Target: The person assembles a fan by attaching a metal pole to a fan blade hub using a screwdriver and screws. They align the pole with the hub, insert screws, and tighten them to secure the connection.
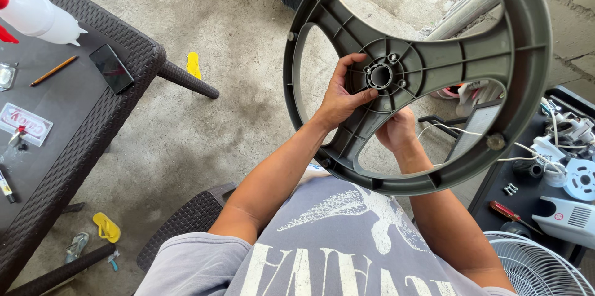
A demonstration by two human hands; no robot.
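Note:
A large round grey plastic ring (527, 54) with three spokes and a central hub (380, 76) is held up in front of me, underside facing me. My left hand (342, 92) grips the spoke beside the hub, thumb near the hub's hole. My right hand (396, 130) holds the lower spoke from behind and is partly hidden by it.
A dark wicker table (93, 128) at left carries a phone (111, 68), a pencil (54, 70) and a white spray bottle (40, 18). A black table (496, 200) at right holds fan parts, wires and a red-handled screwdriver (509, 212). A white fan grille (536, 265) lies bottom right. Yellow sandals (106, 226) lie on the concrete floor.

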